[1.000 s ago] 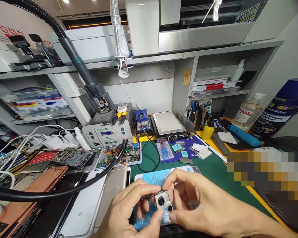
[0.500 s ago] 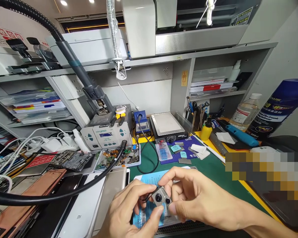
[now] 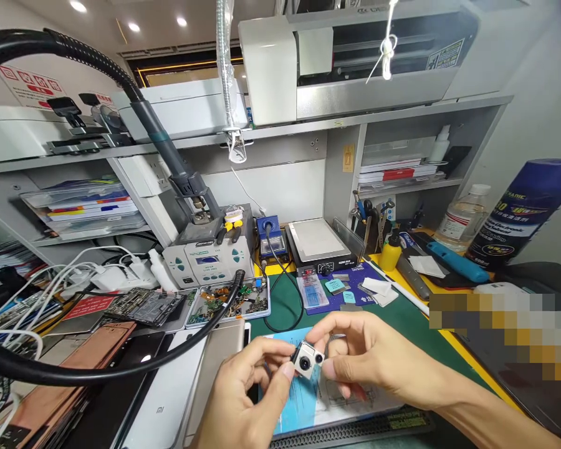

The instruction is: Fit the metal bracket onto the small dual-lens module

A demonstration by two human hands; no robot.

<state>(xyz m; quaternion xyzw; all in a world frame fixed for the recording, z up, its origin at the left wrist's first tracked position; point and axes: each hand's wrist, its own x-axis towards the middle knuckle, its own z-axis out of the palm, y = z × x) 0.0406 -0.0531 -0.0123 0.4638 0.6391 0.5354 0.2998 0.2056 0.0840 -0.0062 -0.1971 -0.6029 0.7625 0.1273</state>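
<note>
In the head view, the small camera part (image 3: 305, 363) is in the air between the person's two hands, above a blue-and-white sheet (image 3: 293, 408) on the bench. The left hand (image 3: 247, 393) is clamped on its left edge, thumb in front and forefinger above. The right hand (image 3: 378, 358) is closed lightly on the other side, thumb at the right corner by the smaller lens and forefinger near the top; how firmly it presses cannot be told. Gripping at the rim leaves both lenses uncovered and facing the wearer, probably to keep fingerprints off the glass and the piece in plain sight. Sharing the grip likely steadies something so small and lets it be tilted. Held low over the sheet, it would not have far to fall.

Around the hands, the green mat (image 3: 432, 352) probably guards the bench top. A tray (image 3: 260, 314) of loose parts stands beyond the left hand, its raised rim seemingly there to keep little pieces together. Phones, among them a white phone (image 3: 161, 399), lie to the left, outside the working spot.
</note>
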